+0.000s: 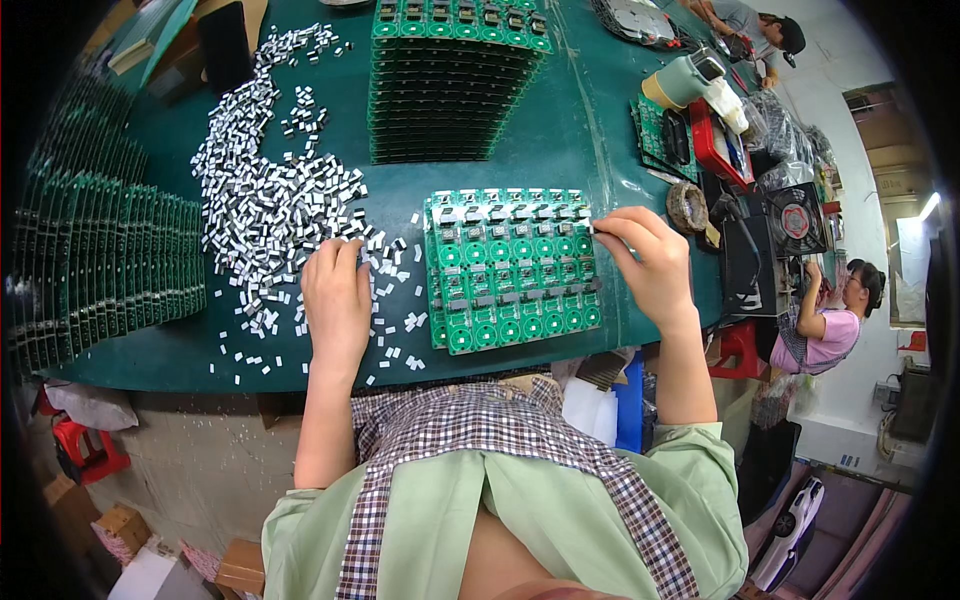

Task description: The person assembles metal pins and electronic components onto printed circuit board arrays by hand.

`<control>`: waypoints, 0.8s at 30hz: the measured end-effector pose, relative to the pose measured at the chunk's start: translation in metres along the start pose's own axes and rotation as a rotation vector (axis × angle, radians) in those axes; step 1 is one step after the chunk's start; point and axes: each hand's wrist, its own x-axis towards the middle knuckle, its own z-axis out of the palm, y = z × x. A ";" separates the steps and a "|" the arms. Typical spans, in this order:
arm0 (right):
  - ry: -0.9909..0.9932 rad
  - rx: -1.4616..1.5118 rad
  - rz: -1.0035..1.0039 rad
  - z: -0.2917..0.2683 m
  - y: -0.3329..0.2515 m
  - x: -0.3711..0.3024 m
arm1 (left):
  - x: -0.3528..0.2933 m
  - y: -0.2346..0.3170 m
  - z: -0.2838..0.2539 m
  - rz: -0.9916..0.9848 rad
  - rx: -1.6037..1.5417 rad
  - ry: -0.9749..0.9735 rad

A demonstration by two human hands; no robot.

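A green circuit board panel (510, 265) with rows of round pads lies flat on the green table (560, 130) in front of me. My right hand (648, 262) pinches a small white component at the panel's upper right edge. My left hand (335, 300) rests palm down with curled fingers on a scatter of small white and grey components (265, 190), left of the panel. Whether the left fingers hold a piece is hidden.
A tall stack of green panels (450, 85) stands behind the flat panel. More panels stand in rows (100, 260) at the left. Tape roll (687, 207), red tray (718, 145), small fan (797, 220) at right. Two other people work at the right.
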 end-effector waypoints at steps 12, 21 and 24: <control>-0.082 -0.065 -0.082 0.001 0.005 0.004 | -0.004 -0.007 0.010 0.068 0.030 0.089; -0.080 -0.110 -0.095 0.004 0.004 0.005 | -0.001 -0.004 0.008 0.068 -0.015 0.136; -0.103 -0.195 -0.069 0.000 -0.011 0.012 | 0.000 -0.006 0.009 0.062 -0.010 0.142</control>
